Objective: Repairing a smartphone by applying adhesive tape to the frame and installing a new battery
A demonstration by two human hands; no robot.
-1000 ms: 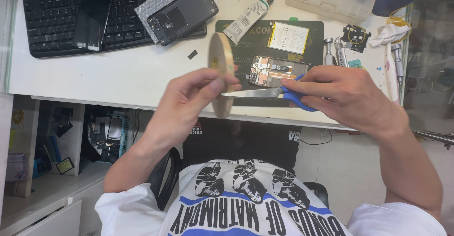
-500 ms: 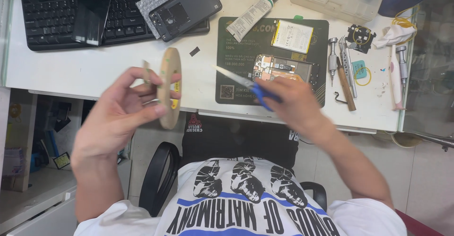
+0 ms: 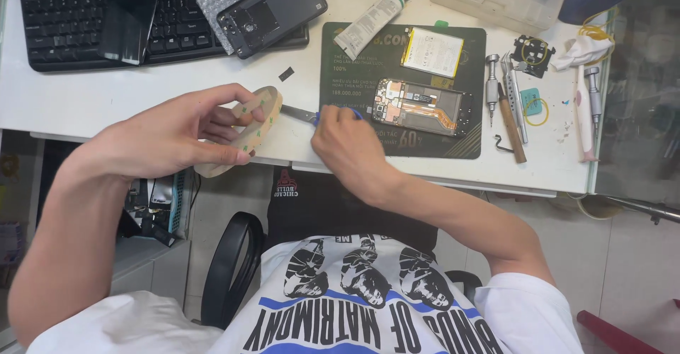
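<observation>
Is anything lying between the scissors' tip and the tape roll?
Nothing visible. The scissors in the right hand point straight at the tape roll held in the left hand, with only bare table beneath the gap.

Tape roll (image 3: 244,128) in left hand (image 3: 166,134), left of scissors (image 3: 312,116); opened phone (image 3: 421,107) on mat (image 3: 354,63), keyboard (image 3: 64,14) behind

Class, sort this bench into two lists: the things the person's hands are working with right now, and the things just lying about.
In hand:
left hand holding the tape roll
right hand gripping the blue-handled scissors

Lying about:
opened phone on the dark mat
battery
glue tube
keyboard
phone back cover
screwdrivers
</observation>
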